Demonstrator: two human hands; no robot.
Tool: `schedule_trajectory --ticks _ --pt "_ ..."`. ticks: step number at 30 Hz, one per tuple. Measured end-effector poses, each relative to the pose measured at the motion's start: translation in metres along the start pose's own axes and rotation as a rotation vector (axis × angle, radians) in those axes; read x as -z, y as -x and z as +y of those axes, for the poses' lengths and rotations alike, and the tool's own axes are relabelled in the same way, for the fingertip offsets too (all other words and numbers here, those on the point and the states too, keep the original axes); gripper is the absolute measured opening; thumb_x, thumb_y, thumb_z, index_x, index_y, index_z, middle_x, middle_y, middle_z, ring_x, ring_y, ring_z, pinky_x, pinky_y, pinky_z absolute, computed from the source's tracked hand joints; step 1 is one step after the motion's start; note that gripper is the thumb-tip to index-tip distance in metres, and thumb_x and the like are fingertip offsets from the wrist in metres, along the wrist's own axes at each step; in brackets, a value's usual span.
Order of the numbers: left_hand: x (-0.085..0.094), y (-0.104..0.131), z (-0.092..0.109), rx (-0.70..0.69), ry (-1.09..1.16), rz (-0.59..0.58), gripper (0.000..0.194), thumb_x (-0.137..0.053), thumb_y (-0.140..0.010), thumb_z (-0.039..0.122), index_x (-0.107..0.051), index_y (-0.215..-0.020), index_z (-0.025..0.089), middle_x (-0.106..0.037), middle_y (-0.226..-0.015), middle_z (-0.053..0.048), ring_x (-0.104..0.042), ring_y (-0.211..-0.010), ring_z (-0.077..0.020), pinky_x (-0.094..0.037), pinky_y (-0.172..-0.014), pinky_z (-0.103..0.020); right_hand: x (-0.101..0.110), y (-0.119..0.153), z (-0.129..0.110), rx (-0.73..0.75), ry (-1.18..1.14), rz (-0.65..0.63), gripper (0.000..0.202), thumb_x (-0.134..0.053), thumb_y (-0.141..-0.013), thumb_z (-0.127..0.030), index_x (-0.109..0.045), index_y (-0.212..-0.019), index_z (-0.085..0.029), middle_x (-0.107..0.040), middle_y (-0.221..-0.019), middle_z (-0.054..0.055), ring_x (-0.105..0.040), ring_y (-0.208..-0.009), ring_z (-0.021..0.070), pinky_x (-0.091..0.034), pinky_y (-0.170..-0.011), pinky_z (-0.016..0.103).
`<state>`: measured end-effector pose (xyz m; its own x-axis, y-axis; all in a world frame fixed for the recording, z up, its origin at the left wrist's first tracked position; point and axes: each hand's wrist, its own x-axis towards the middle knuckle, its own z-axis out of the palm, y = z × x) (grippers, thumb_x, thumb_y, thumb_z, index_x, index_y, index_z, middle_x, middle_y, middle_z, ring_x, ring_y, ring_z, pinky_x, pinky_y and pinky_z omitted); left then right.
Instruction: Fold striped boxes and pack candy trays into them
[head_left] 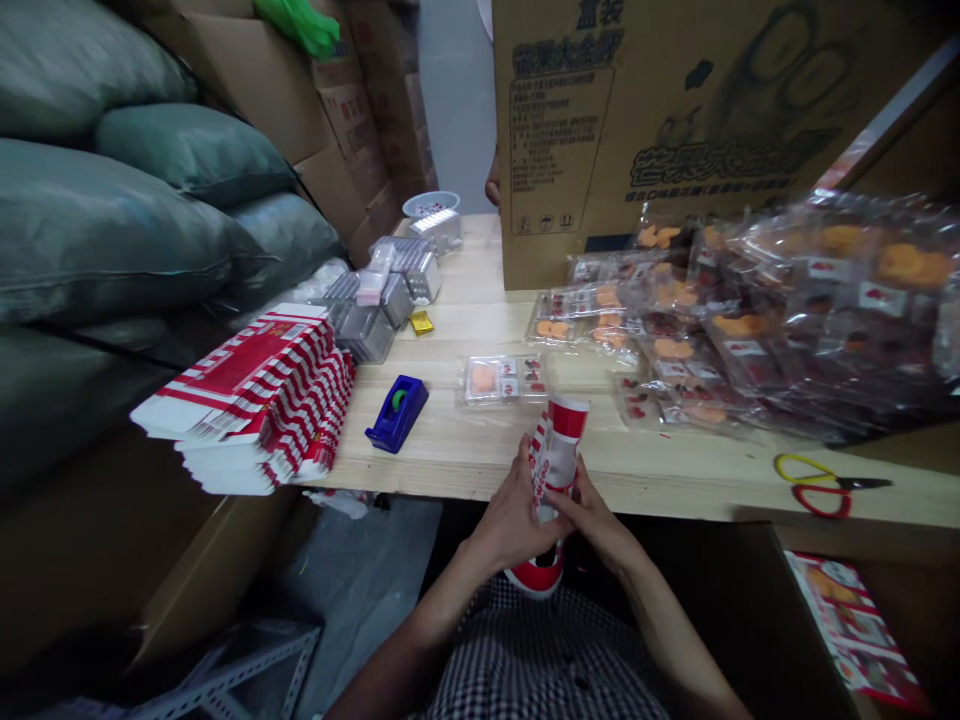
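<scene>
A red-and-white printed carton (566, 425) is held upright in front of my body, at the table's front edge. My left hand (511, 518) wraps its left side, fingers closed on the card. From the other side my right hand (592, 515) grips it, with the thumb across the front near the middle. The carton's lower end, with a dark opening, hangs below my hands. Just beyond it lies a clear plastic pack (501, 380) with an orange piece and small red-and-white cards. To the left sits a blue tape dispenser (398, 412) with a green core.
Flat red-and-white cartons (255, 390) are stacked at the table's left edge. Clear boxes (386, 300) and a yellow packet (421, 322) stand behind. Filled packs (720, 320) heap up at right, before a large cardboard box (555, 130). Scissors (825, 484) lie near the front right edge.
</scene>
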<state>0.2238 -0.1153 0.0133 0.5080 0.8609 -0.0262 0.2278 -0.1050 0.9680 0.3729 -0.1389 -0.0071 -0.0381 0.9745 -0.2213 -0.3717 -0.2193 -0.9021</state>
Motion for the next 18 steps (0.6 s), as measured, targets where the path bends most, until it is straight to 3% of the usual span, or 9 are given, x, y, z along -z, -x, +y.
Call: schedule_trajectory --ticks 3,6,8,10,13,15,18 --pt "0.013 -0.001 0.006 -0.021 0.23 -0.137 0.123 -0.082 -0.071 0.037 0.004 -0.158 0.025 -0.025 -0.162 -0.016 -0.032 -0.145 -0.0358 -0.027 -0.119 -0.056 0.009 -0.001 -0.004 -0.038 -0.093 0.071 0.085 -0.083 -0.071 -0.035 -0.039 -0.144 -0.031 -0.064 -0.134 0.007 -0.062 -0.121 0.0286 -0.043 -0.108 0.051" --pt "0.019 0.001 0.01 -0.011 0.464 -0.212 0.085 -0.065 -0.089 0.04 -0.017 -0.158 0.029 -0.035 -0.159 -0.01 -0.036 -0.144 -0.0328 -0.03 -0.118 -0.052 0.014 -0.009 -0.004 -0.086 -0.26 0.09 0.076 -0.078 -0.075 -0.042 -0.043 -0.141 -0.032 -0.069 -0.126 0.005 -0.066 -0.114 0.0294 -0.048 -0.102 0.052" --pt "0.014 0.003 0.01 -0.021 0.513 -0.2 0.075 -0.064 -0.09 0.039 -0.028 -0.155 0.03 -0.037 -0.158 -0.008 -0.033 -0.146 -0.0318 -0.025 -0.121 -0.05 0.011 -0.013 -0.002 -0.077 -0.336 0.073 0.068 -0.071 -0.079 -0.049 -0.047 -0.14 -0.031 -0.068 -0.128 0.004 -0.063 -0.119 0.0295 -0.047 -0.104 0.052" --pt "0.004 0.004 0.006 -0.025 0.516 -0.173 0.086 -0.071 -0.085 0.036 -0.022 -0.156 0.031 -0.035 -0.159 -0.008 -0.032 -0.146 -0.0312 -0.024 -0.121 -0.049 0.005 -0.013 -0.001 -0.045 -0.353 0.063 0.063 -0.062 -0.084 -0.057 -0.049 -0.14 -0.031 -0.064 -0.136 0.003 -0.054 -0.13 0.0279 -0.041 -0.111 0.049" --pt "-0.011 0.003 0.0 0.012 0.479 -0.079 0.106 -0.074 -0.082 0.034 0.001 -0.158 0.031 -0.025 -0.163 -0.01 -0.035 -0.145 -0.0297 -0.029 -0.119 -0.049 -0.001 -0.008 0.002 -0.02 -0.306 0.028 0.069 -0.053 -0.085 -0.07 -0.045 -0.144 -0.034 -0.05 -0.15 0.0 -0.038 -0.144 0.0229 -0.029 -0.119 0.045" --pt "-0.018 0.002 -0.002 0.021 0.39 0.005 0.116 -0.077 -0.079 0.035 0.009 -0.157 0.029 -0.022 -0.163 -0.013 -0.034 -0.145 -0.0296 -0.029 -0.119 -0.05 0.0 -0.005 0.004 0.002 -0.251 -0.039 0.08 -0.06 -0.079 -0.072 -0.04 -0.147 -0.036 -0.041 -0.156 0.0 -0.031 -0.147 0.022 -0.024 -0.121 0.043" --pt "-0.023 0.002 -0.001 -0.023 0.2 0.053 0.137 -0.088 -0.063 0.036 0.011 -0.157 0.026 -0.012 -0.165 -0.017 -0.022 -0.149 -0.0339 -0.024 -0.121 -0.053 0.008 -0.003 0.007 0.051 -0.126 -0.16 0.097 -0.08 -0.066 -0.063 -0.039 -0.148 -0.033 -0.038 -0.158 0.004 -0.034 -0.146 0.0271 -0.025 -0.12 0.045"
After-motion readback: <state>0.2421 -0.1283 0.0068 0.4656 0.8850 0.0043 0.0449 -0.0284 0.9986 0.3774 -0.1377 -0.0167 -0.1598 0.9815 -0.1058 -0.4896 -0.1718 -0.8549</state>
